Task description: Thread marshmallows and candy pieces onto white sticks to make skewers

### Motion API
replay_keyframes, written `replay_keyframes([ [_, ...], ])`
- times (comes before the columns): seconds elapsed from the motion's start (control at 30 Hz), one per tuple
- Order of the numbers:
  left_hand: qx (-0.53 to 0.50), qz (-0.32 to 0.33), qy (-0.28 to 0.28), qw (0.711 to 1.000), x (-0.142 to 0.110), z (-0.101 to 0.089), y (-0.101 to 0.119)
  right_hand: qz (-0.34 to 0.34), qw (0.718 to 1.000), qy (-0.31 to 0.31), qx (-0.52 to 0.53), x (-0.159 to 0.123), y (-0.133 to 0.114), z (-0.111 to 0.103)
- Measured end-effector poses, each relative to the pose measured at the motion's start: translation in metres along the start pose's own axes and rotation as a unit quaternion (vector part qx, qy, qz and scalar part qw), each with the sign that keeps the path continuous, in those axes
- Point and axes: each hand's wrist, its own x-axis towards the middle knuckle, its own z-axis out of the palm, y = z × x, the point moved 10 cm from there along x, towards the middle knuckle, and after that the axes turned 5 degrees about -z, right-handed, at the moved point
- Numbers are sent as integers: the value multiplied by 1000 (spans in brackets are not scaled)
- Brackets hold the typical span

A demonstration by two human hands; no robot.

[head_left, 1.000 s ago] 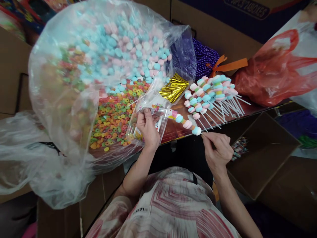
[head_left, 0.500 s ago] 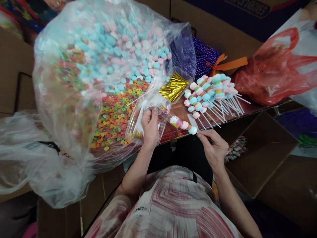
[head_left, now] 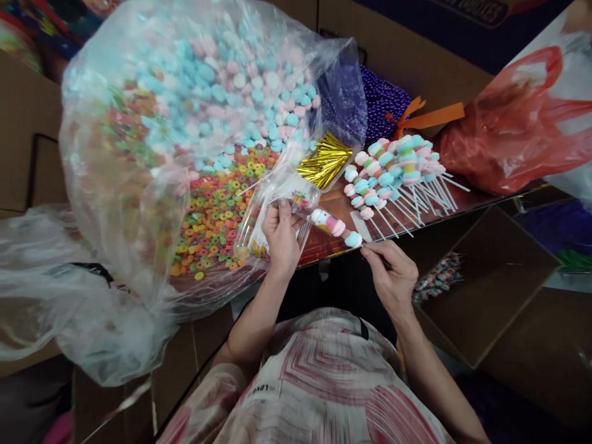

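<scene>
My right hand (head_left: 391, 271) pinches the stick of a candy skewer (head_left: 335, 227) threaded with pink, white and blue marshmallow pieces. Its tip points left, into the mouth of a small clear printed bag (head_left: 277, 216) that my left hand (head_left: 280, 237) holds open at the table's front edge. Just behind lies a pile of finished candy skewers (head_left: 393, 176) with their white sticks fanned out to the right. A bundle of gold twist ties (head_left: 324, 163) lies between the pile and the bag.
A huge clear plastic bag (head_left: 185, 123) of blue and pink marshmallows and coloured ring candies fills the left. Purple beads (head_left: 382, 102) and an orange ribbon sit behind. A red plastic bag (head_left: 513, 129) lies at right. An open cardboard box (head_left: 490, 283) stands below the table edge.
My right hand has moved left, pushing the candy skewer further into the small clear bag. My left hand has shifted its grip slightly on the bag's mouth.
</scene>
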Motion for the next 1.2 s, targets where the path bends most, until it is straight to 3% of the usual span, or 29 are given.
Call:
replay_keyframes([
  [0.17,3,-39,-39,998,-3,6,-8,20,998,-49,31,0,6,11],
  [0.37,33,-28,-45,998,-15,13,-9,8,1000,-26,1,3,-2,20],
  [0.5,11,-60,-54,997,-19,20,-9,-20,1000,-11,1,2,-13,24],
  [0.7,22,-76,-117,990,-31,37,-12,-35,999,-11,2,1,-21,40],
  [0.83,24,-109,-139,984,-40,42,-23,-14,1000,-2,-9,8,-26,49],
  [0.93,-7,-130,-139,982,-34,39,-23,-1,999,-29,18,9,-27,50],
  [1.1,-15,-142,-145,979,-27,35,-19,94,992,-78,44,-3,-10,46],
  [1.2,3,-136,-167,977,-34,39,-19,101,991,-74,46,-4,-9,49],
])
